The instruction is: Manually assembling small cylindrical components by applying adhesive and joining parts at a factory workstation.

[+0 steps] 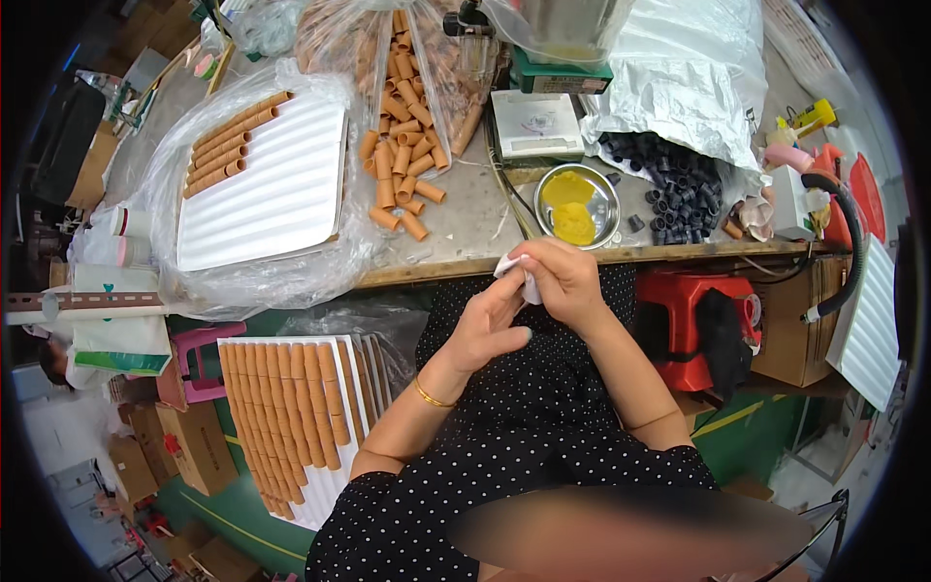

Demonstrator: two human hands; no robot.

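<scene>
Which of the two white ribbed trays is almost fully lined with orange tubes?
The lower tray by the person's left elbow; the tray on the table holds only a few tubes at its far edge.

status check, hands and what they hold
Left hand and right hand both pinching small white crumpled tissue. Round metal bowl of yellow paste just beyond. Nothing between.

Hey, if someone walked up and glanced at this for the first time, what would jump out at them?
Probably the two hands in the middle: the left hand and right hand meet over a small white piece at the bench edge. Just beyond sits a round metal bowl of bright yellow stuff, with loose orange tubes spilling from a clear bag to its left and a heap of small black tubes to its right.
</scene>
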